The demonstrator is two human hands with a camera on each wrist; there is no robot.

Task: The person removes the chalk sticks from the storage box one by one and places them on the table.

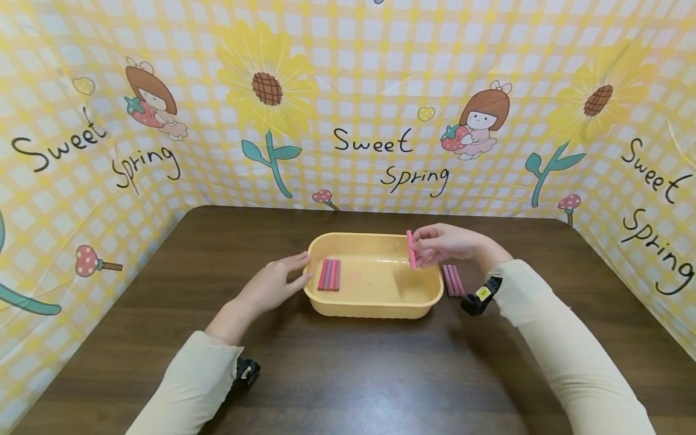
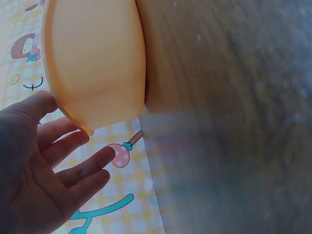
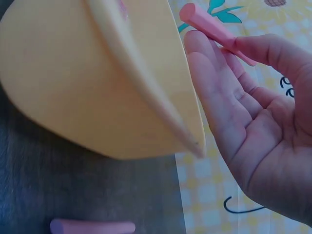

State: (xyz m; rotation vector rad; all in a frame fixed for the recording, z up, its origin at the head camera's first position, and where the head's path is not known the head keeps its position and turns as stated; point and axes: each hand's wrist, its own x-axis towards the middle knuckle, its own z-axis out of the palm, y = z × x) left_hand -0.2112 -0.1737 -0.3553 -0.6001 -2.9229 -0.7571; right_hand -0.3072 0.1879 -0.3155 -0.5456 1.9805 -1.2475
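In the head view a yellow plastic basin (image 1: 375, 311) stands on the table. My left hand (image 1: 272, 284) is at its left end, thumb and fingertips touching the rim, fingers loosely extended. Above the basin's right end, my right hand (image 1: 443, 241) pinches a slim pink stick (image 1: 411, 251) between thumb and fingers. The right wrist view shows this stick (image 3: 209, 24) held near one end, tilted, by the right hand (image 3: 258, 117). Inside the basin, at the left, several pink and purple sticks (image 1: 328, 275) lie side by side.
Just right of the basin, a short row of pink and purple sticks (image 1: 453, 280) lies on the dark wooden table (image 1: 348, 374). A yellow checked cloth (image 1: 370, 90) with cartoon prints hangs along the table's back and sides.
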